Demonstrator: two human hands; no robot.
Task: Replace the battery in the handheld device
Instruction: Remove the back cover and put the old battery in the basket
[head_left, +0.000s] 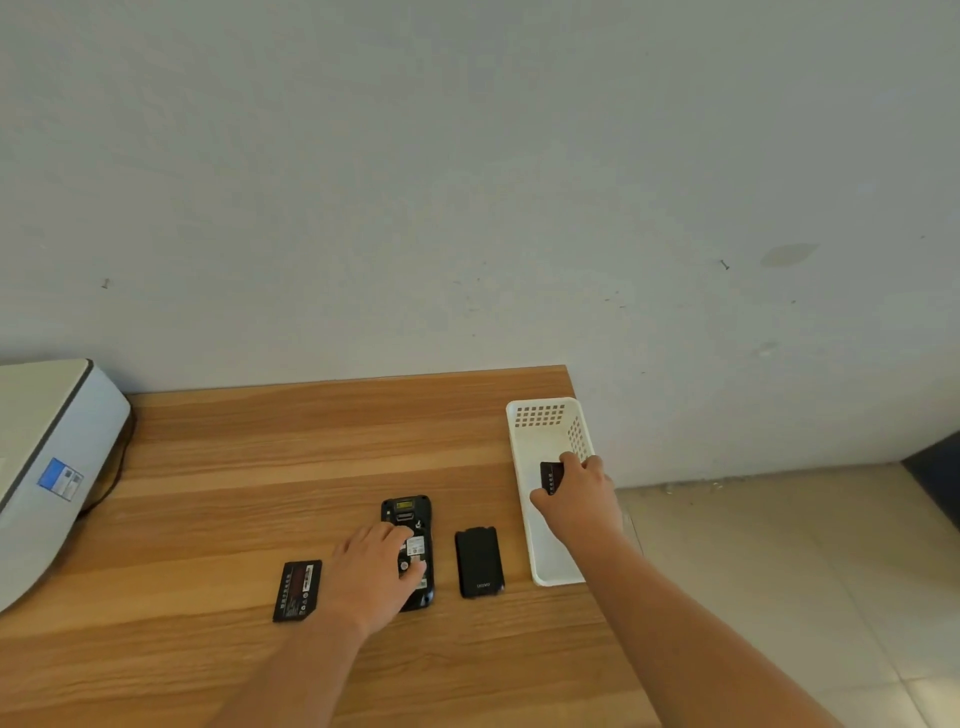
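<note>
The black handheld device (410, 512) lies face down on the wooden table (260, 467) with its back open and the battery bay showing. My left hand (371, 569) rests flat on its lower half, fingers spread. A black battery (297, 591) lies on the table just left of that hand. The black back cover (479, 562) lies to the right of the device. My right hand (576, 493) is inside the white plastic basket (540, 415) and grips a second black battery (550, 475) between thumb and fingers.
A white and grey machine (47, 467) with a blue label stands at the table's left, a dark cable behind it. The basket sits at the table's right edge. Beyond that edge is tiled floor (779, 571). A wall runs behind the table.
</note>
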